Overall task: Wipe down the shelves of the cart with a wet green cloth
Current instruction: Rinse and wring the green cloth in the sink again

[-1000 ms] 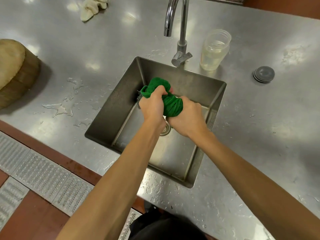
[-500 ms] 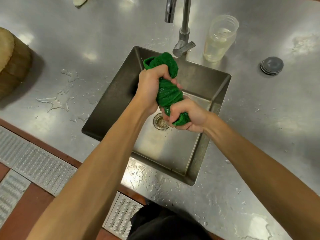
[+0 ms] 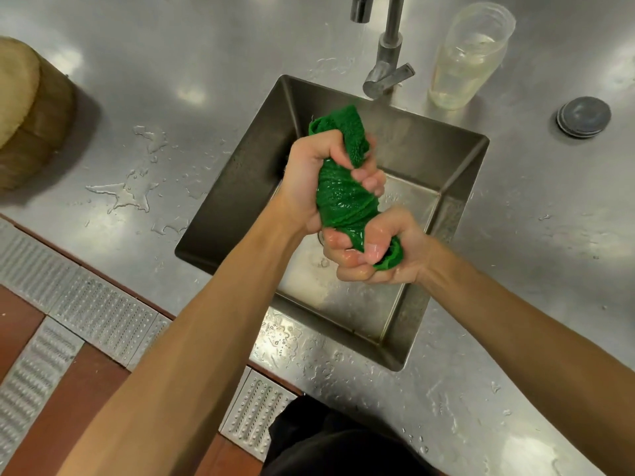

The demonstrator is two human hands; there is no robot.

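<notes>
A wet green cloth (image 3: 340, 197), twisted into a tight roll, hangs over the steel sink (image 3: 240, 187). My left hand (image 3: 309, 173) grips its upper end, fingers wrapped round it. My right hand (image 3: 381, 252) grips the lower end, closer to me, palm turned up. The cloth's middle glistens with water between the two fists. The cart is not in view.
A tap (image 3: 388, 46) stands behind the sink. A clear plastic jar (image 3: 467, 60) holding pale liquid sits to its right, and a grey round lid (image 3: 583, 116) lies further right. A wooden block (image 3: 31, 111) sits at far left. Puddles (image 3: 127, 190) dot the steel counter.
The cloth went from a bunched ball to a twisted roll. My left hand rose to the upper end, my right hand turned palm up at the lower end.
</notes>
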